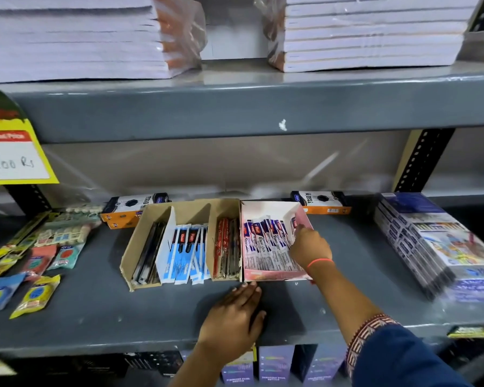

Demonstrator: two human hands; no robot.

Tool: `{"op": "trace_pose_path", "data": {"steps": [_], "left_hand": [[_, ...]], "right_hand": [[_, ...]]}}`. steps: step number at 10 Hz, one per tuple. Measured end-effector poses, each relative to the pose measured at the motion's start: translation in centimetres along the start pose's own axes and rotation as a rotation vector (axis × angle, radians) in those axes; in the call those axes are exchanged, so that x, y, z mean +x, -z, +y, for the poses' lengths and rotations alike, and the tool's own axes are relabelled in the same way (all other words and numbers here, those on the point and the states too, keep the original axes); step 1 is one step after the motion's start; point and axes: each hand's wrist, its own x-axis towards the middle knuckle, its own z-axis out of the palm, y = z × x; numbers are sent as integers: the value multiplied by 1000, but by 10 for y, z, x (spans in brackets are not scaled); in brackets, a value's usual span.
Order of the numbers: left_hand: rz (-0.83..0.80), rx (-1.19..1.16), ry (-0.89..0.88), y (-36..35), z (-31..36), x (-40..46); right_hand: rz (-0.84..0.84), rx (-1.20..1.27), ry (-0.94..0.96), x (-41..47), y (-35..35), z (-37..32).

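Observation:
A pink-and-white open box on the grey shelf holds several blue-and-white pen packets. My right hand reaches into this box at its right side, fingers among the packets; whether it grips one is hidden. My left hand lies flat on the shelf just in front of the box, fingertips near its front edge. To the left stands a brown cardboard box with dividers, holding dark pens, blue packets and red pens.
Small packets lie loose at the left. Two black-and-orange boxes sit at the back. A stack of booklets lies at the right. Paper stacks fill the upper shelf; a yellow price tag hangs left.

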Motion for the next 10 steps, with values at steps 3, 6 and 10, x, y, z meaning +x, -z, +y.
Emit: {"op": "trace_pose_path", "data": {"steps": [3, 6, 10], "left_hand": [[-23, -4, 18, 3, 1, 0], [-63, 35, 61, 6, 3, 1], [-37, -4, 90, 11, 16, 2]], "right_hand": [[-66, -16, -18, 3, 1, 5], [30, -208, 121, -4, -4, 1], [499, -133, 281, -42, -33, 29]]}}
